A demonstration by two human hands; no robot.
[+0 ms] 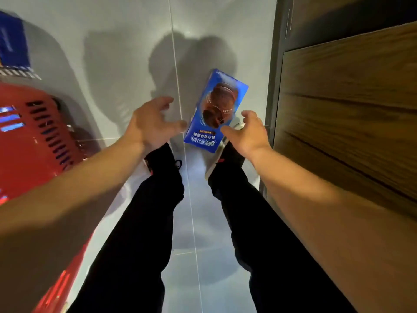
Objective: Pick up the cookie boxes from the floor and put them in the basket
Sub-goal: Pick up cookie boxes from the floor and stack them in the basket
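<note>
From the head view I see the blue cookie box (215,110) lying on the grey floor (126,64), between my left hand (150,125) and right hand (249,134), both grips spread, holding nothing. The red basket (33,141) sits at left.

A shop aisle, most likely a small supermarket.

A red plastic shopping basket (42,141) with slotted walls stands on the glossy pale floor tiles (126,53), blue packaged goods showing through its slots. A blue printed cookie box (216,109) lies on the tiles just beside a wood-grain fixture panel (349,109) with a dark metal edge, like a shelving end.
</note>
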